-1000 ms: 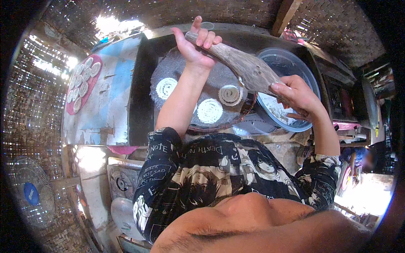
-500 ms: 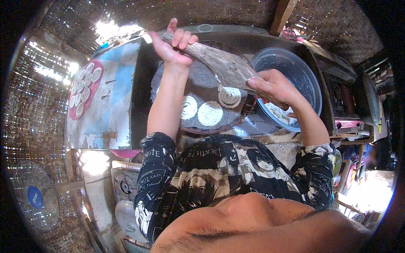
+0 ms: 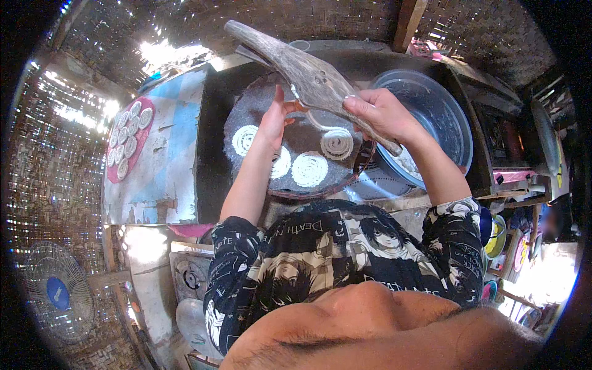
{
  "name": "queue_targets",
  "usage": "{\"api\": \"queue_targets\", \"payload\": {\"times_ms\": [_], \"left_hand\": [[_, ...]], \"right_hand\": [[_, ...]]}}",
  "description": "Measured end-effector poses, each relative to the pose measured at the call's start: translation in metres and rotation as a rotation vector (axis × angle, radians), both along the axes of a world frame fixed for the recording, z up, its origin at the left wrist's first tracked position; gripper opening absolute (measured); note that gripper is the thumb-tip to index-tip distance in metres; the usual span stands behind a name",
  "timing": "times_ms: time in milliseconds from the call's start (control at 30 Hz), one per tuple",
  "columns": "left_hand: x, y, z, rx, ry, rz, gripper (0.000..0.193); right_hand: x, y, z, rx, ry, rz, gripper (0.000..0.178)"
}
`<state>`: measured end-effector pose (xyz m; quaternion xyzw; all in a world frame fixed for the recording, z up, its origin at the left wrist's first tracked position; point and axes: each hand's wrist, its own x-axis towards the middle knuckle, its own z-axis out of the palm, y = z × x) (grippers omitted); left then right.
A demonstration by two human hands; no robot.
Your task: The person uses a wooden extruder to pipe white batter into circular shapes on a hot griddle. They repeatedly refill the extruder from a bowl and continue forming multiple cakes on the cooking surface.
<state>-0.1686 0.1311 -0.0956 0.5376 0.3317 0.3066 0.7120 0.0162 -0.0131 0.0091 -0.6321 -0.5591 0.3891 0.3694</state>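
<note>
My right hand (image 3: 382,111) is closed round the lower end of a long, weathered two-piece wooden press (image 3: 320,83). The press slants over a round dark cloth-covered tray (image 3: 246,114). A pale dough strand (image 3: 317,122) hangs beneath it and curves towards a white coil (image 3: 337,143). Under the press, my left hand (image 3: 274,123) has its thumb raised and fingers apart, near the strand. The wood partly hides its fingertips, so contact with the strand is unclear. Several white spiral dough coils lie on the tray, including a front one (image 3: 310,169).
To the right of the tray stands a large blue-grey tub (image 3: 453,117) with white dough inside. A pink round mat (image 3: 145,126) bearing several coils lies on a worn board (image 3: 169,166) at left. A fan (image 3: 58,293) stands at lower left.
My left hand has let go of the press's upper end and come down beneath it. The press has shifted up and left in my right hand, and a dough strand now shows under it.
</note>
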Motion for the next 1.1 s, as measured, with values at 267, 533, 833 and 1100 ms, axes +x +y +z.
{"api": "queue_targets", "payload": {"times_ms": [267, 533, 833, 1100], "left_hand": [[-0.018, -0.014, -0.01, -0.047, -0.015, -0.005, 0.068], [-0.025, -0.037, -0.011, 0.123, 0.083, -0.249, 0.069], [-0.008, -0.05, -0.032, 0.485, 0.232, -0.464, 0.075], [0.004, -0.062, -0.038, 0.824, 0.503, -0.483, 0.063]], "right_hand": [[0.002, 0.0, -0.009, -0.009, 0.004, 0.021, 0.053], [0.006, -0.012, -0.013, -0.013, 0.091, -0.057, 0.046], [0.018, -0.026, -0.017, -0.012, 0.114, -0.099, 0.051], [0.022, -0.034, -0.018, -0.007, 0.131, -0.1, 0.05]]}}
